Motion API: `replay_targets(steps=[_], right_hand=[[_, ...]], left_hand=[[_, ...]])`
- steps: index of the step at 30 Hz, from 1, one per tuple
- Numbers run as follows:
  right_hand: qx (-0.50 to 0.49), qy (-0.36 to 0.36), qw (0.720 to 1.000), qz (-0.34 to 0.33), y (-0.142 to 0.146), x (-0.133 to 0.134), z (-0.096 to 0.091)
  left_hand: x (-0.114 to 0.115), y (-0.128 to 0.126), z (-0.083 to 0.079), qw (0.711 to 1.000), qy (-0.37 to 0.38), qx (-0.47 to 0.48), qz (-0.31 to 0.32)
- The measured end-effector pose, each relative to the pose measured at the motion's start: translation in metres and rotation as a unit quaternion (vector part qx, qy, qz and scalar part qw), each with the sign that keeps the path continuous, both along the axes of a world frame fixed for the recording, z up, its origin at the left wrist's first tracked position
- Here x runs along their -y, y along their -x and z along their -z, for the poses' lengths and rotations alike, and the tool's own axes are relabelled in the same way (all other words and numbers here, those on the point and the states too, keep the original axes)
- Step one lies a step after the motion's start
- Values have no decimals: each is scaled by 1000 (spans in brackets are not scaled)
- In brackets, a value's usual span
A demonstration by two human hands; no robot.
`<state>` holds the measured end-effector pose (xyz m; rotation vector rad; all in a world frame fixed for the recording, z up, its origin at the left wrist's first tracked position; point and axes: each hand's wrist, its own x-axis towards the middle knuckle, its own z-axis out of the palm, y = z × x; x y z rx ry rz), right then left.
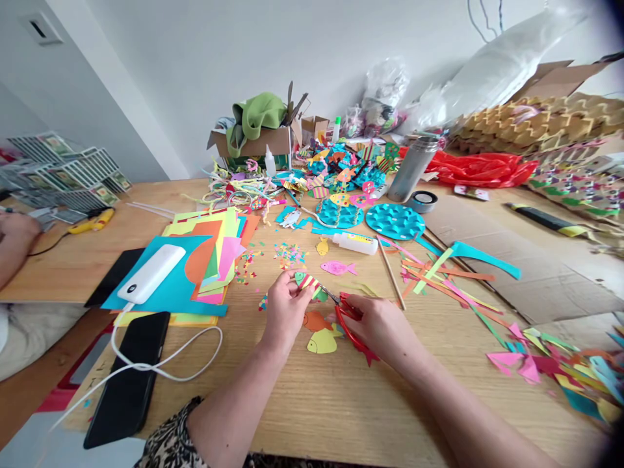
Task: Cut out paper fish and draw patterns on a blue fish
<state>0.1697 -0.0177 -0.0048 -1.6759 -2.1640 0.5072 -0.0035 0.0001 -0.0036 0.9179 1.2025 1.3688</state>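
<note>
My left hand (287, 311) pinches a small striped paper fish (308, 281) with a green head, held above the table. In my right hand (377, 318) is a pair of red-handled scissors (341, 314), its blade tips pointing at the fish's tail end. Whether the blades touch the paper is too small to tell. Just under the hands lie a yellow paper fish (322, 342) and an orange one (316, 320), partly covered. Farther off rest a pink paper fish (338, 268), a small orange-yellow fish (322, 246) and a white glue bottle (357, 243).
Coloured paper sheets (160, 273) lie left under a white power bank (152, 273), with a black phone (129, 377) nearer. Paper strips and scraps (531, 364) spread right. Behind stand a metal flask (414, 169) and blue egg-tray pieces (396, 221). Another person's hand (19, 227) is far left.
</note>
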Motion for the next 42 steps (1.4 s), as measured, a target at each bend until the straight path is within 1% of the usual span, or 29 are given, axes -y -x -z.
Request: replay_targets(steps=[7, 17, 28, 42], right_hand=[[-2, 0, 1000, -4, 0, 0, -2], [-7, -10, 1000, -9, 0, 1, -3], [10, -5, 1000, -2, 0, 1, -2], [6, -27, 1000, -13, 0, 1, -3]], left_hand=[[-1, 0, -1, 999, 23, 24, 11], [0, 0, -2, 998, 34, 47, 18], [0, 1, -2, 998, 30, 42, 22], [0, 1, -1, 998, 44, 37, 37]])
